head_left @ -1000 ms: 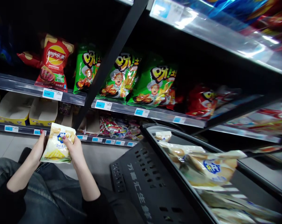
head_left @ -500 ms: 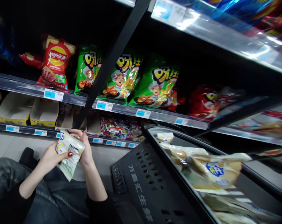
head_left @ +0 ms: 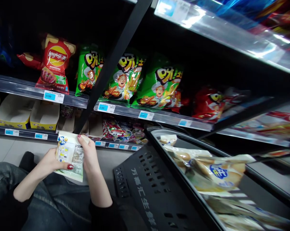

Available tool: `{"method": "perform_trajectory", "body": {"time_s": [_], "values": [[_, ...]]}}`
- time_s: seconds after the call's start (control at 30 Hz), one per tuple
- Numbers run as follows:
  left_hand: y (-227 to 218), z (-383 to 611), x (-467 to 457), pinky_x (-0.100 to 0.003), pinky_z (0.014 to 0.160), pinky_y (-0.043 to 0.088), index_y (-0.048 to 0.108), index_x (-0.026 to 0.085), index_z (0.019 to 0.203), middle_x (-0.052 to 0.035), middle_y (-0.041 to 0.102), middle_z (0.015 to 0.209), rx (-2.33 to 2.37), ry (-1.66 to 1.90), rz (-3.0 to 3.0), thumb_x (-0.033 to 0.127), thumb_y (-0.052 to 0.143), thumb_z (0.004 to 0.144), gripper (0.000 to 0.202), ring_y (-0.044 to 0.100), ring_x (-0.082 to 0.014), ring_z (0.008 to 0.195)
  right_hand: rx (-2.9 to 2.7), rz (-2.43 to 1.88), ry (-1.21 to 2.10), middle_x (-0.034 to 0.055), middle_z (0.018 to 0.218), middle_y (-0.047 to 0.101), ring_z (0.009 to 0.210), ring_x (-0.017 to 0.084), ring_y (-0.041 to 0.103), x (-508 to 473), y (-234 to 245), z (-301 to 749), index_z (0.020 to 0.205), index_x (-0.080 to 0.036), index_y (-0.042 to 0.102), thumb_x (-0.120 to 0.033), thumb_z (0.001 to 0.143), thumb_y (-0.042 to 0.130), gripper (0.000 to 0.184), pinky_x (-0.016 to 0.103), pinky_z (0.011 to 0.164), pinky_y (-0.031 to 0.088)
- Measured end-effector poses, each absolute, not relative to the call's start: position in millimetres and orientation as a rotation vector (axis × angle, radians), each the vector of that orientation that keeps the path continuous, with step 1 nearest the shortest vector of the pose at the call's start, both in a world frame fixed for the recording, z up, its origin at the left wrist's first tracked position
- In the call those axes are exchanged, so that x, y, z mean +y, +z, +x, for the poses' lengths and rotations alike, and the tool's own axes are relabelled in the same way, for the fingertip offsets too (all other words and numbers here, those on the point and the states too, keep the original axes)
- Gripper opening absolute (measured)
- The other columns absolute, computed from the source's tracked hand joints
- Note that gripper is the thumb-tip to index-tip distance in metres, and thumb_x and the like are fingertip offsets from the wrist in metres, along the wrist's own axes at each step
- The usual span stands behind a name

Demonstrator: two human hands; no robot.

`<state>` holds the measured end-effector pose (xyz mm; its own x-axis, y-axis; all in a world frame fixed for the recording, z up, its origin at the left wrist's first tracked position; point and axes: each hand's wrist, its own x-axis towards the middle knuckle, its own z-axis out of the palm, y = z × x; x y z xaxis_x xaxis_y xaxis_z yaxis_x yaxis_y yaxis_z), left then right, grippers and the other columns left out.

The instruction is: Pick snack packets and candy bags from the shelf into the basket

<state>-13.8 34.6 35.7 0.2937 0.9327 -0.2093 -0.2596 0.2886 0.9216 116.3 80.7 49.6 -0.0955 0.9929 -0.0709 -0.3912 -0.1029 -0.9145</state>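
A small pale snack packet [head_left: 71, 154] with a blue logo and printed text is held between my two hands, above my lap. My left hand [head_left: 47, 162] grips its left side, with the thumb lying across the lower front. My right hand [head_left: 89, 154] grips the right side, its thumb pressed on the upper right corner; the fingers behind the packet are hidden. To the right stands a black shopping basket [head_left: 137, 179] with white lettering and slotted sides. Inside it lie several snack packets, the nearest in plain view a cream one with a blue logo [head_left: 219, 171].
Ahead, a shelf holds a red Lay's bag [head_left: 55, 64] and several green snack bags [head_left: 158, 86]. On the bottom shelf are yellow-edged open cartons [head_left: 45, 117] and small colourful packets [head_left: 112, 130]. A black slanted post [head_left: 116, 54] divides the shelving. Grey floor [head_left: 5, 149] shows at left.
The packet has turned from a tilt to nearly upright, its printed side facing me more. My right hand has moved from behind its edge to pinch the upper right corner.
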Motion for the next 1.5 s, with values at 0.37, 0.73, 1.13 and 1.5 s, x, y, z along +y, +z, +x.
{"method": "perform_trajectory", "body": {"time_s": [0.37, 0.73, 1.13, 1.5], "values": [[48, -12, 28, -0.037, 0.081, 0.048, 0.067, 0.015, 0.087, -0.0088, 0.071, 0.095, 1.07, 0.911, 0.993, 0.02, 0.076, 0.053, 0.036, 0.063, -0.0295, 0.091, -0.868, -0.886, 1.618, -0.0013, 0.056, 0.058, 0.052, 0.012, 0.049, 84, 51, 124, 0.06, -0.016, 0.06, -0.031, 0.063, 0.069, 0.018, 0.025, 0.055, 0.038], [42, -12, 31, -0.041, 0.082, 0.048, 0.066, 0.01, 0.087, -0.0117, 0.072, 0.09, 1.079, 0.927, 1.011, 0.016, 0.078, 0.048, 0.04, 0.064, -0.0292, 0.087, -1.054, -0.83, 1.761, 0.0011, 0.056, 0.062, 0.053, 0.013, 0.053, 74, 78, 145, 0.062, -0.013, 0.066, -0.037, 0.064, 0.07, 0.024, 0.025, 0.056, 0.039], [46, -11, 27, -0.046, 0.083, 0.046, 0.067, 0.011, 0.082, -0.0125, 0.072, 0.088, 1.022, 0.91, 0.942, 0.014, 0.077, 0.049, 0.035, 0.064, -0.0307, 0.086, -1.073, -0.843, 1.757, 0.001, 0.056, 0.061, 0.055, 0.013, 0.052, 73, 81, 149, 0.06, -0.014, 0.065, -0.039, 0.063, 0.07, 0.025, 0.024, 0.056, 0.039], [46, -10, 24, -0.04, 0.078, 0.049, 0.064, 0.011, 0.091, -0.0116, 0.071, 0.09, 0.904, 0.913, 0.879, 0.019, 0.077, 0.053, 0.041, 0.064, -0.0294, 0.086, -1.037, -0.922, 1.664, -0.0026, 0.049, 0.052, 0.046, 0.009, 0.041, 85, 61, 149, 0.052, -0.015, 0.058, -0.038, 0.063, 0.069, 0.028, 0.023, 0.051, 0.033]]}}
